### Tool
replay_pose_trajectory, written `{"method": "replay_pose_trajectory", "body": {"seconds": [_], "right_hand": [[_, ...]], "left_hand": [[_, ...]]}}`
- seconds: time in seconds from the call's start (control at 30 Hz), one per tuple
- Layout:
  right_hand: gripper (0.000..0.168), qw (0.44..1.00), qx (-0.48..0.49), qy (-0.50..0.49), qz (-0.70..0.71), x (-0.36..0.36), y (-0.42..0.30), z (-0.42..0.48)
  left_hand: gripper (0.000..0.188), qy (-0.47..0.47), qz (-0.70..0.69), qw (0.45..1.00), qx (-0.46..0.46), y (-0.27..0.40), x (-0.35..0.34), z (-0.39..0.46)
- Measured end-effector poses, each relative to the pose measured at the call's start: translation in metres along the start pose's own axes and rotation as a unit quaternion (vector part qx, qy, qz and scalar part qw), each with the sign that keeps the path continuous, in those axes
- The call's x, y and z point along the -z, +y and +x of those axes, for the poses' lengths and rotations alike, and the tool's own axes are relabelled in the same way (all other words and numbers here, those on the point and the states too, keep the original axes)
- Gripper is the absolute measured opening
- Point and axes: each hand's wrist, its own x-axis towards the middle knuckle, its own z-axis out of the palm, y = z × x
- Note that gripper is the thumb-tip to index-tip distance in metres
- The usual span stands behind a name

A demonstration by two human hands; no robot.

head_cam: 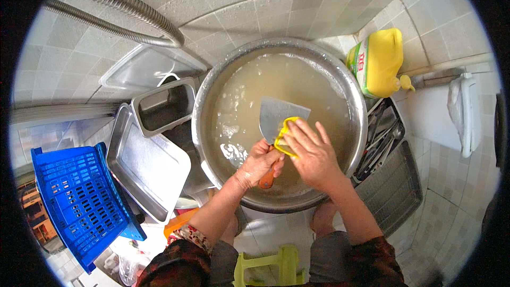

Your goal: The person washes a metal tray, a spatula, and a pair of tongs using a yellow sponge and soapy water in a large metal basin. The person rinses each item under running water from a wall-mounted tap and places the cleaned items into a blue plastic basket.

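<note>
Over a large round metal basin of cloudy, sudsy water, my left hand grips the orange-brown handle of a wide metal scraper. The scraper's flat blade points away from me, above the water. My right hand holds a yellow-edged cloth or sponge between its fingers and the base of the blade, near the left hand. The palm side of the right hand is hidden.
Metal trays and a deep steel pan stand left, beside a blue plastic basket. A yellow jug, a container of utensils and a dark tray are right. A green stool stands below.
</note>
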Motion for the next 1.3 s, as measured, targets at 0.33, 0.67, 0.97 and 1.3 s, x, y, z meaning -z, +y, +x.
{"method": "replay_pose_trajectory", "body": {"seconds": [0.33,0.67,0.97,1.3], "right_hand": [[0.03,0.525,-0.266,0.175,0.789,-0.024,-0.005,0.005],[0.024,0.683,-0.398,0.248,0.56,-0.016,0.031,-0.007],[0.048,0.999,-0.012,0.048,-0.017,-0.015,-0.008,0.011],[0.044,0.992,-0.064,0.105,-0.004,-0.019,-0.007,0.005]], "left_hand": [[0.07,0.206,0.656,0.661,-0.3,-0.013,-0.022,0.011],[0.022,0.198,0.427,0.868,-0.16,-0.02,-0.015,0.008],[0.018,0.194,0.498,0.822,-0.197,-0.032,0.0,0.01],[0.023,0.247,0.5,0.809,-0.187,-0.016,-0.021,0.006]]}}
